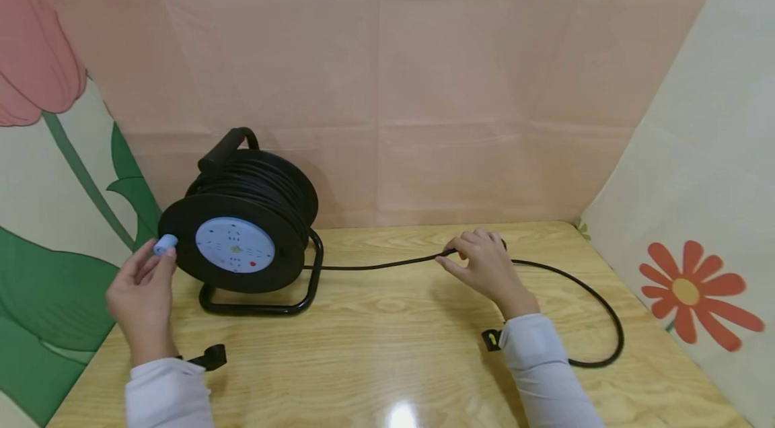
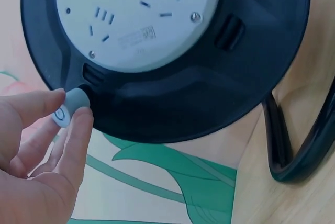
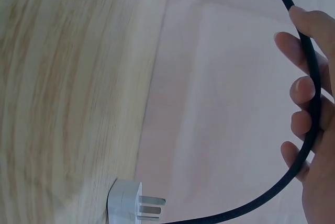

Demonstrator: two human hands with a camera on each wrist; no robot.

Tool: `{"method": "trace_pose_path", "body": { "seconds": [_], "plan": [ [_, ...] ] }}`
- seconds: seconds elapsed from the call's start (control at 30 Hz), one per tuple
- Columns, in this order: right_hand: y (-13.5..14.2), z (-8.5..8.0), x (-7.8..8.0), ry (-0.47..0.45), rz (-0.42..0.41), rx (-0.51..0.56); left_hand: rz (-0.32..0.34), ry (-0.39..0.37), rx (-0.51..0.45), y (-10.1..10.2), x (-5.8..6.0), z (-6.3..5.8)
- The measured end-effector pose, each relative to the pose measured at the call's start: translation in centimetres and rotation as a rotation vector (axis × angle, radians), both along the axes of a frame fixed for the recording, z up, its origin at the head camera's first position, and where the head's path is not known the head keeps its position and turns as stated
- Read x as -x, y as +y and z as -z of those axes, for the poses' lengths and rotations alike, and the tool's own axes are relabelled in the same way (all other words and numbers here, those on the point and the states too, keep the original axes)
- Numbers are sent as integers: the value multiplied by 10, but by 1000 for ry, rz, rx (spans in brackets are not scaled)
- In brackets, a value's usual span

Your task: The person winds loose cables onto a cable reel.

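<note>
A black cable reel [image 1: 248, 182] stands on its tubular frame at the left of the table, wound with black cable. Its face carries a pale socket panel [image 1: 235, 244]. My left hand [image 1: 144, 290] pinches the pale blue crank knob [image 2: 76, 102] at the rim between thumb and fingers. The cable [image 1: 369, 268] runs rightward from the reel to my right hand [image 1: 484, 266], whose fingers curl round it, as the right wrist view shows. Beyond that hand the cable loops back behind the right sleeve. A pale plug [image 3: 124, 203] with metal prongs appears low in the right wrist view.
The wooden table [image 1: 375, 340] ends at a pink backdrop [image 1: 454, 98]. Flower-printed panels [image 1: 684, 165] stand at the sides. The reel's carrying handle [image 1: 224, 149] rises at its top, and its black base bar [image 1: 257, 309] rests on the table.
</note>
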State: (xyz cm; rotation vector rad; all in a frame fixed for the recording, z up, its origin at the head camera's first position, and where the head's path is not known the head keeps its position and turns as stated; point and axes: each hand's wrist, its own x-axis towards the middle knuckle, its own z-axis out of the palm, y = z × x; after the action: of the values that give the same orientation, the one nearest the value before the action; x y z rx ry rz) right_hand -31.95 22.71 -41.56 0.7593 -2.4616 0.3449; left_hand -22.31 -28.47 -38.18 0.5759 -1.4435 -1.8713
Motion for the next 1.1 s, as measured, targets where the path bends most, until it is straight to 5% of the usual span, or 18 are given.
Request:
{"method": "trace_pose_path", "body": {
  "seconds": [0.27,0.67,1.1],
  "plan": [
    [-5,1,3,30,-19,-24,-36,84,-14,7,8,-4],
    [-8,3,1,22,-29,-35,-33,93,-26,10,8,-3],
    [-19,0,6,88,-161,-146,-65,-25,100,8,9,-16]
  ]
}}
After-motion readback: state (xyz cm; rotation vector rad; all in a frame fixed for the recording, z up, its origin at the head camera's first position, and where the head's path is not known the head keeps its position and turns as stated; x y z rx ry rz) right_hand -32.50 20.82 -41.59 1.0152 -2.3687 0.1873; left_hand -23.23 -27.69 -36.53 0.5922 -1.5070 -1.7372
